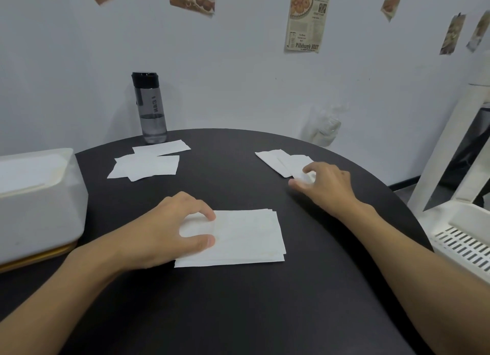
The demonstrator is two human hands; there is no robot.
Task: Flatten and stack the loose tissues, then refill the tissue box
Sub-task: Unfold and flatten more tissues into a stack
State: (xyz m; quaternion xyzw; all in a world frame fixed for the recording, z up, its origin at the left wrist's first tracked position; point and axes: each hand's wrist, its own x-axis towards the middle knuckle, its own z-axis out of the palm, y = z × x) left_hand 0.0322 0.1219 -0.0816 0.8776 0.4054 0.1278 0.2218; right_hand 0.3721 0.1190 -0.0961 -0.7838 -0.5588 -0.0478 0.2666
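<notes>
Our forearms reach in from the near edge of the black table (238, 315). The left hand (164, 230) rests on the flattened stack (246, 238) in front of us. Its thumb and forefinger are arched and apart, with their tips pressing on the stack's left end. The right hand (326, 187) is out at the right-hand tissues (278, 161), its fingers curled together and pinching a bunched near corner of the sheet closest to us.

The step in hand looks like fetching one more sheet for the stack. To do it well, we keep the left fingertips down so the stack does not slide or fan. We lift the pinched sheet by its corner so it separates from its neighbour, lay it square on top, then smooth it outward from the held end. The far-left tissues (145, 165) by the water bottle (151, 108) are not yet gathered. The tissue box (39, 195) sits at the left edge of the table, beside the left forearm.

We cannot count the sheets in the stack; only a few offset edges show. The right palm hides how much tissue it holds, and whether one sheet or two. The box is cut off by the frame, and we cannot make out its opening or how full it is. The white rack (464, 243) on the right is also cropped.
</notes>
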